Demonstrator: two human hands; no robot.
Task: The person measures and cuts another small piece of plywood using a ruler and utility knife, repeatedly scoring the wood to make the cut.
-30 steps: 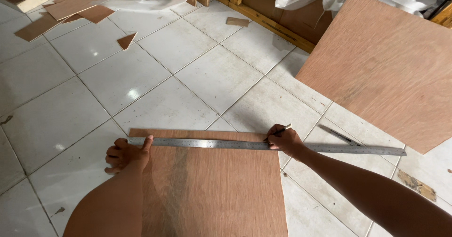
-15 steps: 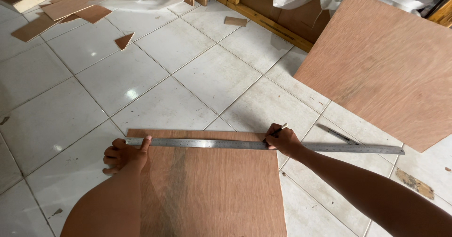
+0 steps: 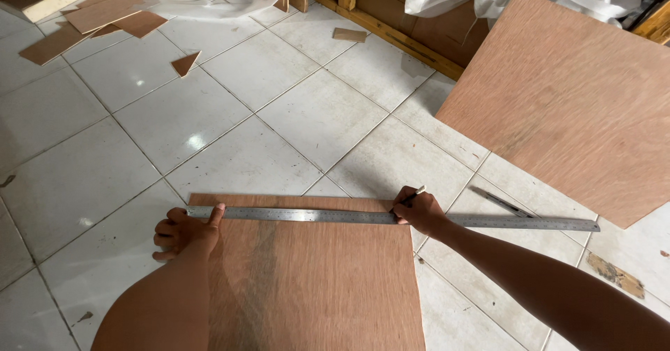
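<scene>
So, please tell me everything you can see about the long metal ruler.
The metal ruler is a long, thin, flat strip of grey steel with fine markings along its edge. It lies flat across the far end of the plywood sheet, and its right part runs past the sheet over the white tiled floor. The left hand presses its left end down with a finger. The right hand, gripping a pencil, rests against it near the sheet's right edge.

Bright, even daylight; soft glare spots on floor tiles (image 3: 195, 142); sharp focus, slight wide-angle edge distortion.
</scene>
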